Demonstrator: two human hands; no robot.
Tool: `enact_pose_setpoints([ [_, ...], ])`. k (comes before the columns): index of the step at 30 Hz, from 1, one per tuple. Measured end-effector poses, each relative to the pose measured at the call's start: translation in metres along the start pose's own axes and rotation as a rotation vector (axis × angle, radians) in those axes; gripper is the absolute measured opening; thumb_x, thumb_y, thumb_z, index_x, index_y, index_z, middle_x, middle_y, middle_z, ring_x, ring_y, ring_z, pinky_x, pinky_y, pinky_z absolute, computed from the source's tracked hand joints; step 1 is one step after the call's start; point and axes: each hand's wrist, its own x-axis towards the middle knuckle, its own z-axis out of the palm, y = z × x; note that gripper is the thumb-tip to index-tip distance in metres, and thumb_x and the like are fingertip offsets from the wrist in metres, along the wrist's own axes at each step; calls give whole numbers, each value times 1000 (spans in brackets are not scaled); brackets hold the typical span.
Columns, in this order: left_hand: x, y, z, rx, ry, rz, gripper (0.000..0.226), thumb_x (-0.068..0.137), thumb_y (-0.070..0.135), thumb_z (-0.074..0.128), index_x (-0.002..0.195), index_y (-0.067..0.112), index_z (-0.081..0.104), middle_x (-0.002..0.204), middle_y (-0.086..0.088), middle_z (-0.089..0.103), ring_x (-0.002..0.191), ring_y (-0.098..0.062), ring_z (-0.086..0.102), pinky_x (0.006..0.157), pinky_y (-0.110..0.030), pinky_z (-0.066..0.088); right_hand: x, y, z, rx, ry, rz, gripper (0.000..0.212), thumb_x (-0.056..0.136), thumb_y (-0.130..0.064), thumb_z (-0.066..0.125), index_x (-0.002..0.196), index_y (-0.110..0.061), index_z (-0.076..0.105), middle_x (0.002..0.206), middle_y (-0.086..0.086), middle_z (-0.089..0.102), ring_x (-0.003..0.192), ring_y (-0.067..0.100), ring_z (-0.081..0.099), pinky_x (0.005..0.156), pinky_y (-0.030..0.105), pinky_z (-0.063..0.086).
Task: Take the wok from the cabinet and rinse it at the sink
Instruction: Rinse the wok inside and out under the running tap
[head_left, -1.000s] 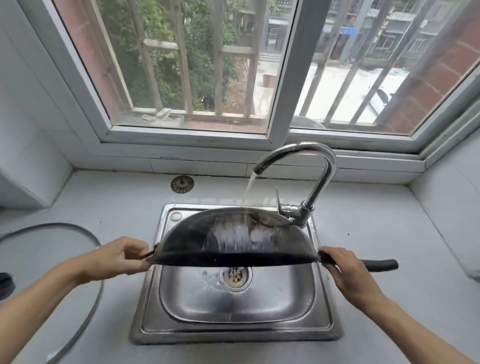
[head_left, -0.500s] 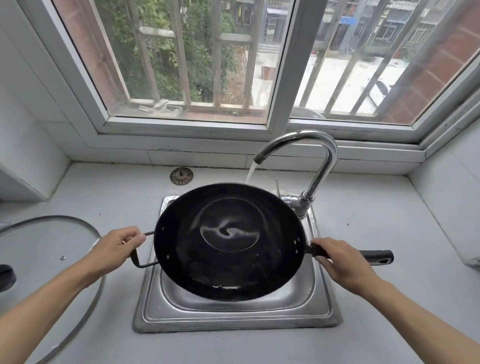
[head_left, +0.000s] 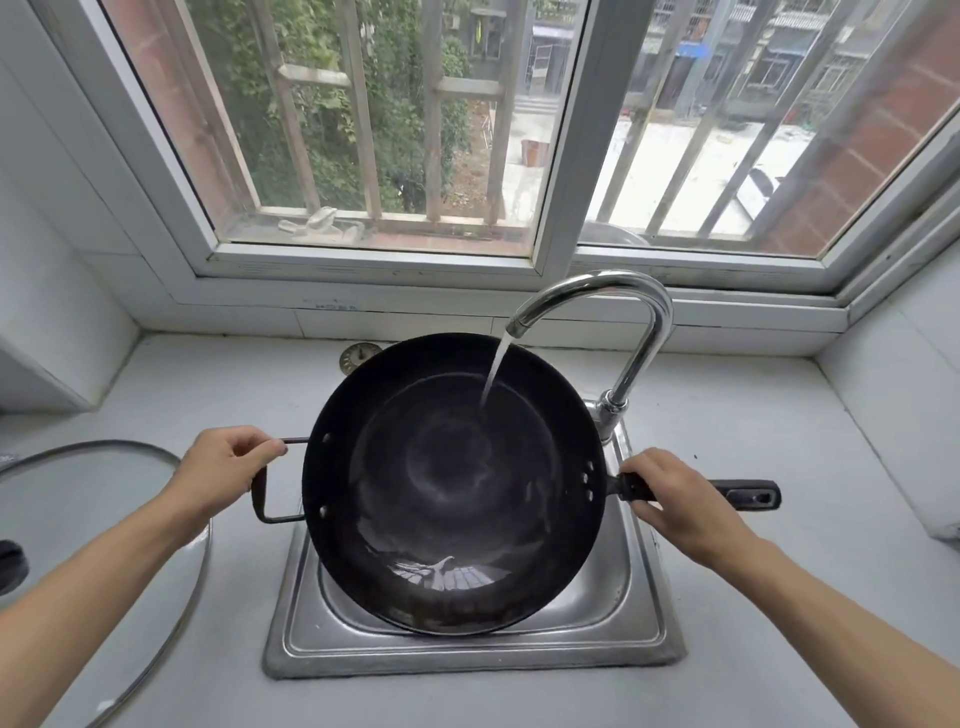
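Observation:
A round black wok (head_left: 452, 483) hangs over the steel sink (head_left: 644, 613), its inside facing me and wet. My left hand (head_left: 221, 470) grips the wire loop handle on its left side. My right hand (head_left: 675, 501) is closed around the long black handle (head_left: 748, 493) on the right. A stream of water runs from the curved chrome faucet (head_left: 639, 343) onto the upper right of the wok's inside. The wok hides most of the basin and the drain.
A large glass lid (head_left: 93, 525) lies on the grey counter at the left. A round metal strainer (head_left: 356, 356) sits behind the wok. White tiled walls close both sides, and a barred window runs along the back.
The wok has turned from edge-on, with water hitting its outside, to facing me, and then moved back so the stream lands inside it. Both hands keep their grips.

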Motion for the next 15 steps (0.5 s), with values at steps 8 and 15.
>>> enact_pose_setpoints([
  [8,-1,5,3,-116,55,-79,8,81,-1,74,87,3,72,79,-18,67,68,-25,54,63,-32,46,4,10,12,-77,25,-67,42,69,-4,80,106,-14,62,101,4,57,89,27,57,73,42,53],
  [15,0,-16,13,-91,102,-195,11,78,1,77,85,2,69,76,-19,68,62,-26,57,68,-34,48,-4,9,34,-26,-54,-28,40,75,-9,75,109,-22,57,102,-4,55,94,20,52,80,34,48],
])
